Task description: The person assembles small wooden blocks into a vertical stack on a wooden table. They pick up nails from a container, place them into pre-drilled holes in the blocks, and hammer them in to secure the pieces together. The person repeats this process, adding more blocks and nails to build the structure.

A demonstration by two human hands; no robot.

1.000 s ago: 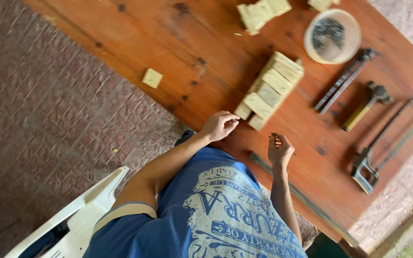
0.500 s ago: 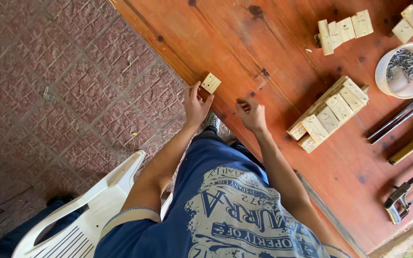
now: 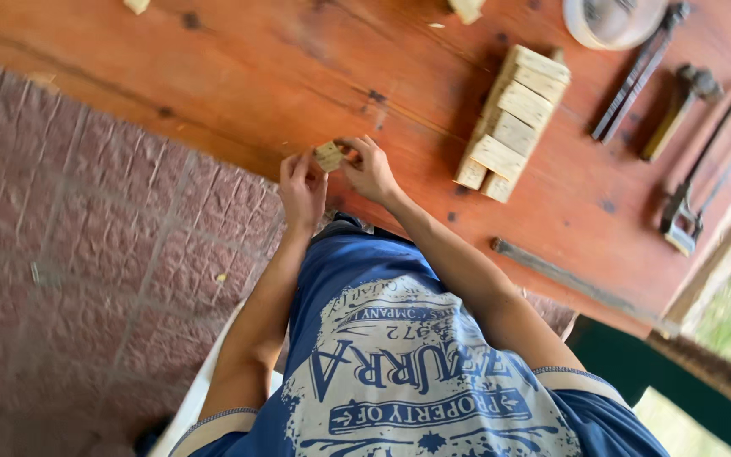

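Both hands grasp one small pale wooden block [image 3: 328, 156] at the near edge of the reddish desk [image 3: 239, 76]: the left hand [image 3: 302, 190] pinches its left side, the right hand [image 3: 371, 169] its right. A stack of similar blocks [image 3: 511, 125] lies to the right, well apart.

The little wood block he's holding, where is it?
The little wood block is pinched between the left hand and right hand, at the near edge of the table.
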